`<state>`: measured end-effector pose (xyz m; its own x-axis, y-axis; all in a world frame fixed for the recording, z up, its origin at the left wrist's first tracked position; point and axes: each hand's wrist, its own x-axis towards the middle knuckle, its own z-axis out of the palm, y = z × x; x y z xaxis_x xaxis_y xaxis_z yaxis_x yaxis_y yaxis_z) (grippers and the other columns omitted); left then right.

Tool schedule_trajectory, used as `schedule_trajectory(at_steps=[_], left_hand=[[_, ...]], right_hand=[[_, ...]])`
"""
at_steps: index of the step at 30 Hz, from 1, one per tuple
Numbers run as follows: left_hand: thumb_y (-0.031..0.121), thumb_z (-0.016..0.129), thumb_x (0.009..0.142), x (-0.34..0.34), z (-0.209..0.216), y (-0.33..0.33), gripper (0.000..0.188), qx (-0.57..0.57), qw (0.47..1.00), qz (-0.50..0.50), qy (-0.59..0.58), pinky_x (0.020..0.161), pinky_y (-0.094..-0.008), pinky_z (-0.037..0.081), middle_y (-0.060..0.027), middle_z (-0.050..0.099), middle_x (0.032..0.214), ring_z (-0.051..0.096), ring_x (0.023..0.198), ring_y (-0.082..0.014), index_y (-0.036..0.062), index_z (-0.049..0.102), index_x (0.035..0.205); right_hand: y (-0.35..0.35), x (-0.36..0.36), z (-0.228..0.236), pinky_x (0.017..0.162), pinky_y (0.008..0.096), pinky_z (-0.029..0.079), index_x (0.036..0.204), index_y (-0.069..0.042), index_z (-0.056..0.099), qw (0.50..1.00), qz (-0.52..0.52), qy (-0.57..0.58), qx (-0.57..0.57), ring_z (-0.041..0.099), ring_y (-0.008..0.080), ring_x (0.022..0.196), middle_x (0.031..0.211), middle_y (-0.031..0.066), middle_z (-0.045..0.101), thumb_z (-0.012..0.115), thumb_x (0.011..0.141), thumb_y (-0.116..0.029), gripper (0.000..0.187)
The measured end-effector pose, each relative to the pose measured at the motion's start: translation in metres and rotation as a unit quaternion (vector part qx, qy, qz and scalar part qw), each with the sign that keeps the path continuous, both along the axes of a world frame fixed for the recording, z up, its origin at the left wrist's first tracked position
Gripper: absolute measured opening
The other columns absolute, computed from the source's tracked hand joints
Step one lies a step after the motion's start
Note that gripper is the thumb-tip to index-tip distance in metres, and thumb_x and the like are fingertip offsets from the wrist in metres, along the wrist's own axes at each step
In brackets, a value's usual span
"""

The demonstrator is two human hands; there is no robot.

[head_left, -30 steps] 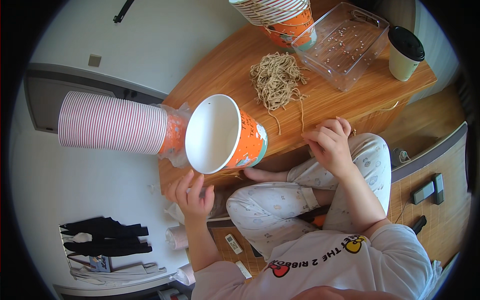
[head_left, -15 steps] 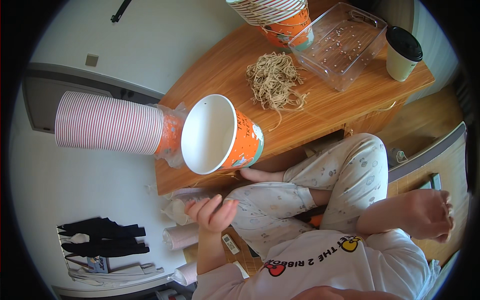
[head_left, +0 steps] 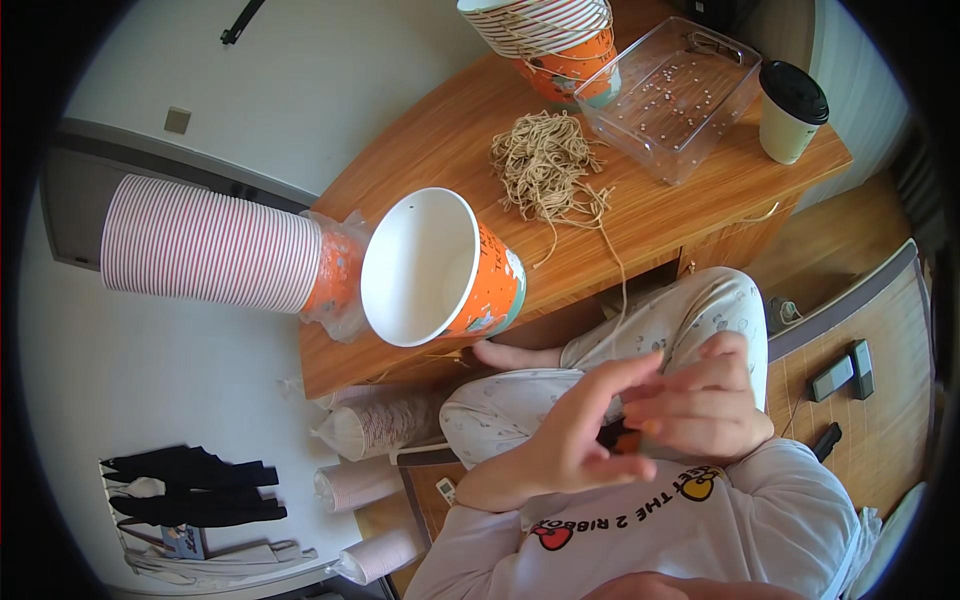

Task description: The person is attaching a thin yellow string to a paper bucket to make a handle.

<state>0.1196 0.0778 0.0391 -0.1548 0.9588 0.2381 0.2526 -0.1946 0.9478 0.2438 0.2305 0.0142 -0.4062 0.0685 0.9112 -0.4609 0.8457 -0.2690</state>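
My left hand [head_left: 575, 425] reaches across my lap with its fingers stretched and the thumb apart, slightly blurred. Close against it, my right hand [head_left: 705, 405] has curled fingers; what they hold, if anything, is hidden. From a tangled heap of beige cord [head_left: 548, 165] on the desk, one strand [head_left: 624, 275] runs down and disappears behind my hands. A small dark and orange object [head_left: 622, 437] shows partly between them; its kind cannot be made out. An orange paper bucket [head_left: 495, 285] with a white inside lies tilted at the desk's front edge, its mouth toward the left.
A long stack of striped-rim paper buckets [head_left: 215, 245] lies left, partly in clear plastic. Corded buckets [head_left: 565, 65] stand at the back beside a clear tray [head_left: 670, 170] with small beads and a black-lidded cup [head_left: 793, 115]. Wrapped stacks [head_left: 375, 555] lie below the wooden desk [head_left: 420, 130].
My left hand has moved right and my right hand has come in from the far right; they now meet over my lap. A cord strand now stretches from the heap to them.
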Motion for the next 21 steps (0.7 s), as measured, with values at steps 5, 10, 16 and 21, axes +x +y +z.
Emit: schedule_trajectory(at_steps=[5, 10, 16, 21], left_hand=[[0.040, 0.068, 0.088, -0.007, 0.013, 0.010, 0.058, -0.072, 0.997, -0.009, 0.002, 0.052, -0.0297, 0.041, -0.0080, 0.060, 0.084, 0.053, 0.067, -0.0136, 0.0067, 0.045, 0.129], [0.031, 0.065, 0.091, -0.007, -0.003, -0.014, 0.035, -0.132, 0.986, 0.071, 0.070, 0.055, -0.0329, 0.045, -0.0106, 0.060, 0.075, 0.058, 0.063, -0.0228, 0.0047, 0.054, 0.110], [0.021, 0.051, 0.097, 0.007, -0.068, -0.064, 0.017, -0.274, 0.961, 0.032, 0.032, 0.064, -0.0386, 0.047, -0.0142, 0.060, 0.076, 0.061, 0.070, -0.0314, 0.0036, 0.054, 0.095], [0.026, 0.043, 0.102, 0.040, -0.105, -0.099, 0.030, -0.323, 0.941, -0.055, -0.079, 0.073, -0.0330, 0.043, -0.0105, 0.053, 0.078, 0.053, 0.077, -0.0182, 0.0002, 0.051, 0.090]], right_hand=[[0.007, 0.001, -0.001, 0.078, 0.0324, 0.037, 0.102, -0.015, 0.063, 0.999, -0.043, 0.007, -0.007, 0.052, 0.0128, 0.083, 0.099, -0.0071, 0.071, 0.073, 0.079, -0.022, 0.026], [0.002, -0.013, 0.004, 0.074, 0.0327, 0.040, 0.099, -0.014, 0.068, 0.996, -0.001, -0.082, 0.035, 0.052, 0.0156, 0.080, 0.092, -0.0044, 0.067, 0.073, 0.076, -0.021, 0.025], [-0.005, -0.042, -0.008, 0.075, 0.0345, 0.043, 0.096, -0.015, 0.069, 0.970, 0.085, -0.224, -0.046, 0.055, 0.0200, 0.077, 0.076, -0.0026, 0.061, 0.079, 0.072, -0.016, 0.025], [-0.009, -0.052, -0.009, 0.074, 0.0349, 0.043, 0.095, -0.012, 0.067, 0.969, 0.069, -0.234, -0.044, 0.057, 0.0204, 0.077, 0.078, -0.0004, 0.063, 0.077, 0.073, -0.014, 0.024]])
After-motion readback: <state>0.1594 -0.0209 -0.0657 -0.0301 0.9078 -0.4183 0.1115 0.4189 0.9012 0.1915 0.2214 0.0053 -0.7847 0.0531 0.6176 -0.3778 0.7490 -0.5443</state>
